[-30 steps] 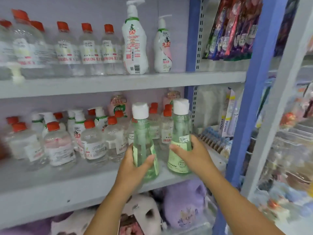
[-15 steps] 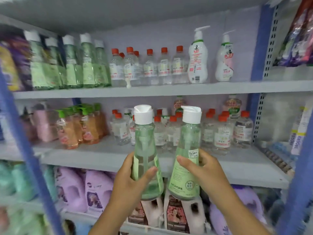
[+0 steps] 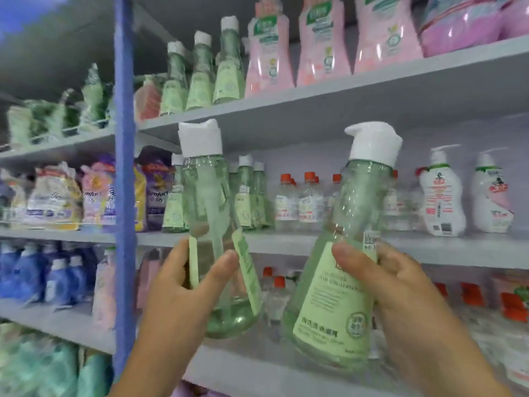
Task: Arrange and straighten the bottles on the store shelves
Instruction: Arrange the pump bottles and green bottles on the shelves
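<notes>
- Left hand (image 3: 183,293) grasps a green bottle (image 3: 220,239) with a white cap, held up before the shelves (image 3: 343,101).
- Right hand (image 3: 400,285) grasps a second green bottle (image 3: 337,282), tilted, just beside the first.

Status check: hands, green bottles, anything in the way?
Left hand grips clear green white-capped bottle. Right hand grips green labelled bottle. Both airborne; nothing blocking.

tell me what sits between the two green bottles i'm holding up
Nothing held: in the head view the left green bottle and right green bottle are apart, with only shelved red-capped clear bottles showing behind the gap.
</notes>
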Tool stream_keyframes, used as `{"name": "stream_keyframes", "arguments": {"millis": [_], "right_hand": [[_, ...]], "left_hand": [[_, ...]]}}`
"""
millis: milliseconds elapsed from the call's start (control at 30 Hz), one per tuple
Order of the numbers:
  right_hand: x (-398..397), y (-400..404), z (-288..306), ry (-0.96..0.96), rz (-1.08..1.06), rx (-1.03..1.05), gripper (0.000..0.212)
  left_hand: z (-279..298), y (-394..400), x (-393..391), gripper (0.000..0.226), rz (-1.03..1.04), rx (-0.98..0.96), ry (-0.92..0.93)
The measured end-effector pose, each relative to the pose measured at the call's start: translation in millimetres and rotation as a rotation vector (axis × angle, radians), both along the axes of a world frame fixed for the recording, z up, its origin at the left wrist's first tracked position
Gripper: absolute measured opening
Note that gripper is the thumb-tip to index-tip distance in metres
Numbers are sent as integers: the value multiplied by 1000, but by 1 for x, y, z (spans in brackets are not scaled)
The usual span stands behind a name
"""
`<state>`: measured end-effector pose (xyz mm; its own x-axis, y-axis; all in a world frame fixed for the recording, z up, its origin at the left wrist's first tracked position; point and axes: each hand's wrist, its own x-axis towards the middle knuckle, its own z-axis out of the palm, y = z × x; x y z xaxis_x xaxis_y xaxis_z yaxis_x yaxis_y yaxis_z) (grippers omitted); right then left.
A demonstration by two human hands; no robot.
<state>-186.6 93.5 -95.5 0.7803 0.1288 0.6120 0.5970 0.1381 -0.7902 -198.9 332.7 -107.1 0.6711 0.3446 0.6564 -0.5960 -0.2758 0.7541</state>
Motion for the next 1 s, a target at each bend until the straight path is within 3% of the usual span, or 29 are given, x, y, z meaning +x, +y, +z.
{"name": "stream_keyframes", "arguments": {"millis": [67, 133, 233, 367, 433, 533, 600, 667, 800, 900, 1000], "right_hand": [[11, 22, 23, -62, -9, 21, 43], [31, 56, 46, -114, -71, 15, 33], [71, 105, 74, -157, -177, -38, 34], [129, 156, 93, -139, -333, -151, 33], [158, 175, 93, -104, -387, -195, 34], [194, 192, 92, -52, -460, -264, 56], [213, 197, 95, 3, -474, -314, 68], [227, 199, 98, 40, -479, -373, 66], [239, 205, 101, 38, -557, -505, 48], [244, 207, 106, -4, -649, -590, 39], [253, 205, 104, -9, -645, -543, 36]], "left_hand": [[17, 18, 20, 85, 27, 28, -46], [35, 45, 46, 83, 28, 48, -81], [57, 82, 97, 75, 61, 94, -134], [67, 118, 161, 103, 137, 153, -90], [71, 129, 188, 96, 160, 191, -74], [73, 139, 225, 99, 182, 229, 15], [72, 143, 245, 82, 179, 258, 72], [74, 146, 257, 55, 222, 293, 99], [77, 152, 271, 45, 220, 394, 93], [73, 161, 276, 58, 166, 431, 77], [69, 169, 281, 77, 181, 406, 26]]}}
